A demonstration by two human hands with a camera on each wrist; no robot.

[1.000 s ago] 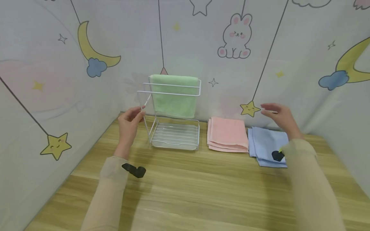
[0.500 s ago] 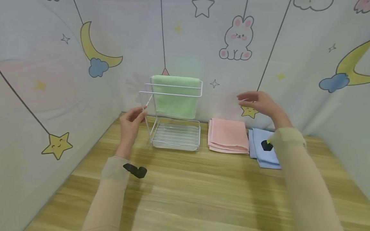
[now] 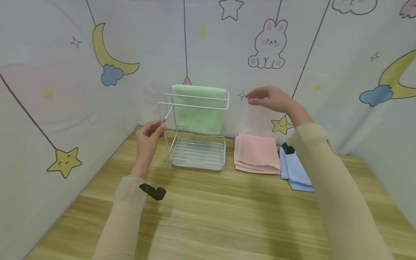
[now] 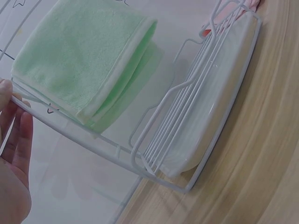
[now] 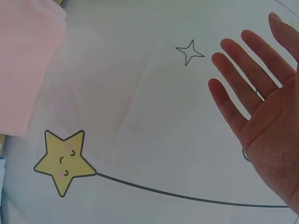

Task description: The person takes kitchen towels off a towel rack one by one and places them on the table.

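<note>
A white wire rack (image 3: 194, 107) stands on the table near the back wall, with a light green towel (image 3: 199, 115) draped over its rear bar. My left hand (image 3: 148, 138) pinches the rack's left upright between thumb and fingers, which the left wrist view shows at its edge. My right hand (image 3: 272, 98) is in the air to the right of the rack's top bars, apart from them. In the right wrist view its fingers (image 5: 246, 79) are extended and hold nothing. A clear tray (image 3: 198, 154) sits under the wires at the rack's base.
Right of the rack lies a folded pink towel (image 3: 256, 153) on the wooden table (image 3: 208, 213). Beside it is a folded blue towel (image 3: 296, 173), partly hidden by my right sleeve. A patterned cloth wall (image 3: 214, 50) closes off the back and sides.
My right hand has moved left and up, from above the blue towel toward the rack's upper right. The left hand keeps its hold on the rack. The camera view has shifted slightly.
</note>
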